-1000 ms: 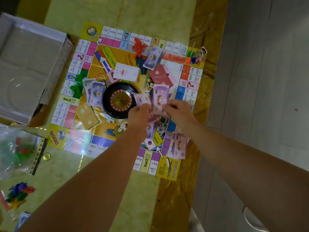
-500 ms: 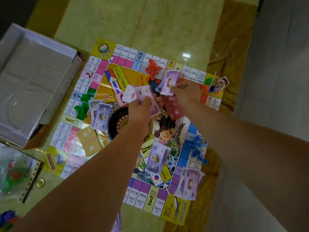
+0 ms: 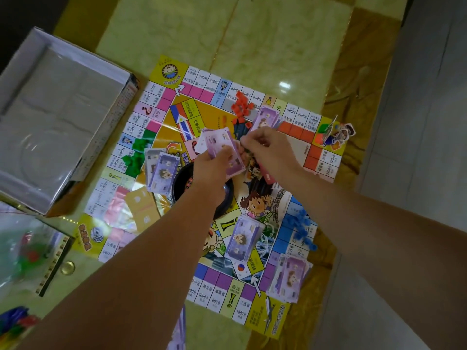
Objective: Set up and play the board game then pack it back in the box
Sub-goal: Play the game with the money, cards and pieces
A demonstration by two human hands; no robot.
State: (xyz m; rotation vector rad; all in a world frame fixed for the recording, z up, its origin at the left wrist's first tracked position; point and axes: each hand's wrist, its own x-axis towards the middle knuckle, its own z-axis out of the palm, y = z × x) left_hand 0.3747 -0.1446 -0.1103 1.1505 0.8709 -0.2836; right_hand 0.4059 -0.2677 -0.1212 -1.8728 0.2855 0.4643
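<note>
Glossy marbled yellow-green table [image 3: 278,34]. Open rectangular cardboard box [image 3: 58,114] far left, beside glossy square game board [image 3: 169,72] at centre. Left hand [image 3: 214,165] over board middle, clamped on fan of purple paper banknotes [image 3: 222,145]. Right hand [image 3: 267,147] just right, fingers [image 3: 252,141] curled at fan's edge; pinch unclear.

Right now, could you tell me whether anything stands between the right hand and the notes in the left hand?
Nothing visible does. The right hand is beside the notes that the left hand grips above the board, its fingertips right at their edge; whether they touch is unclear.
</note>
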